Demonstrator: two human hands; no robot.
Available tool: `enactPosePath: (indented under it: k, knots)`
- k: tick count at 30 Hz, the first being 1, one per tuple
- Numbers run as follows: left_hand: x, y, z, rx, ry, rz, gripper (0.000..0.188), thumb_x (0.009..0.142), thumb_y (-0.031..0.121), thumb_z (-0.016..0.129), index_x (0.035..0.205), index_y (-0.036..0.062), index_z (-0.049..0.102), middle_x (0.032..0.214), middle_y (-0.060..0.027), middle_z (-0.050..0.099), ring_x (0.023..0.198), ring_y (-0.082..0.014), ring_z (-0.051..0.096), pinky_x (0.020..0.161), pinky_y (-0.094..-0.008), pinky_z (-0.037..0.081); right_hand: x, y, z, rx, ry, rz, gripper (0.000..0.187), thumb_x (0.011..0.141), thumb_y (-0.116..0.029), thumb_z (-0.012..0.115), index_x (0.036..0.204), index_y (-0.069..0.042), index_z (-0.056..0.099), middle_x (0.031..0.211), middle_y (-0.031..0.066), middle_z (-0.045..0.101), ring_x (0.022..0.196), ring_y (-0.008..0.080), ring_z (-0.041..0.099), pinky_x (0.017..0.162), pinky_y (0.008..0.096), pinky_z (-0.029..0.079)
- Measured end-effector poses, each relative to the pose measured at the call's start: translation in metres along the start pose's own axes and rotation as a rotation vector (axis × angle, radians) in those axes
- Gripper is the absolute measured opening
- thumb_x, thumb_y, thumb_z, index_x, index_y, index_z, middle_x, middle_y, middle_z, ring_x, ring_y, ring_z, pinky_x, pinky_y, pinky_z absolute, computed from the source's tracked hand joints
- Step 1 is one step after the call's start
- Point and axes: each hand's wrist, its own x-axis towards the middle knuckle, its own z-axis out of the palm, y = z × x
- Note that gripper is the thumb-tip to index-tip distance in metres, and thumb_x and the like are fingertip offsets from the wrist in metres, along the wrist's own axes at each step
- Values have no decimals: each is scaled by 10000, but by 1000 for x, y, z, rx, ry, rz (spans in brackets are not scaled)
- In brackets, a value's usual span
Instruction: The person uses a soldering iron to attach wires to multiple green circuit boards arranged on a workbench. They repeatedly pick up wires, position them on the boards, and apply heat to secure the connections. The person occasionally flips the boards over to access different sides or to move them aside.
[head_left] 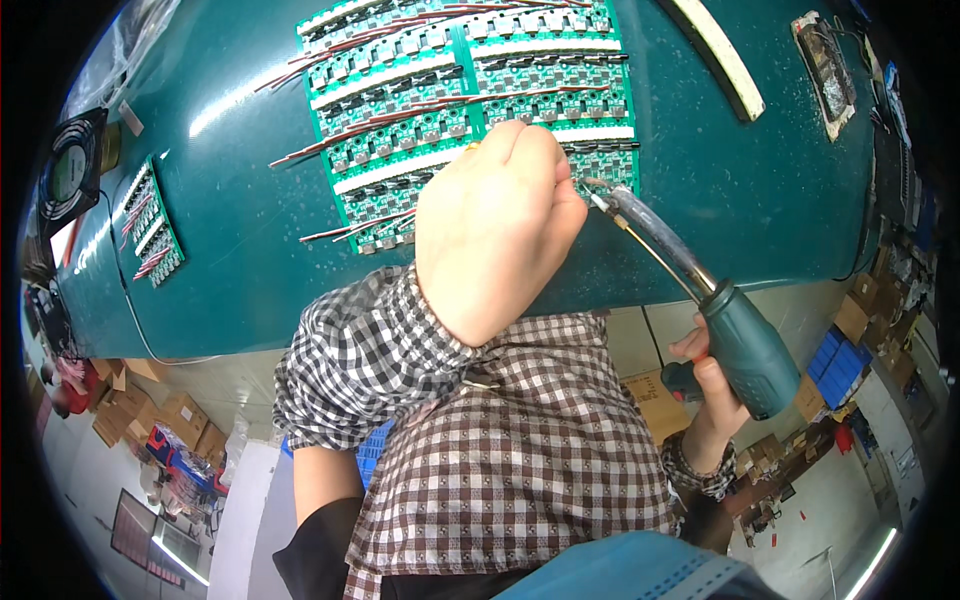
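Note:
My right hand [712, 390] is wrapped round the dark green handle of a soldering gun [752, 345]. Its metal barrel and thin brass-coloured side tube slant up and left, and the tip meets the lower right part of a green circuit board panel [395, 130]. Over that panel's lower middle, my left hand [500, 215] is closed in a pinch beside the tip; its fingertips face away, so what they hold is hidden. Rows of small parts and white strips cover the panel, with red, black and white wires [430, 104] lying across it.
A smaller board piece with wires [152, 225] lies at the left, near a black fan [72, 172]. At the far right are a curved pale strip [715, 55] and a scorched tray [825, 75]. The green table's [250, 310] near edge runs before my checked apron.

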Motion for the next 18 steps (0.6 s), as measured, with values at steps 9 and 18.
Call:
enactPosePath:
  k: [9,18]
  knots:
    - [1,0,-1,3,-6,5,154,742,-9,695,817,45,571,750,-58,597,611,-186,599,552,-310,487,1,1,3,-23,6,-10,559,859,-246,730,1174,184,561,769,128,598,697,229,608,676,367,535]
    - [2,0,-3,12,-15,-7,148,744,-10,693,815,43,574,751,-58,599,607,-186,599,550,-308,489,1,0,4,-36,16,-3,553,852,-253,740,1161,175,576,775,126,607,701,232,617,681,366,540]
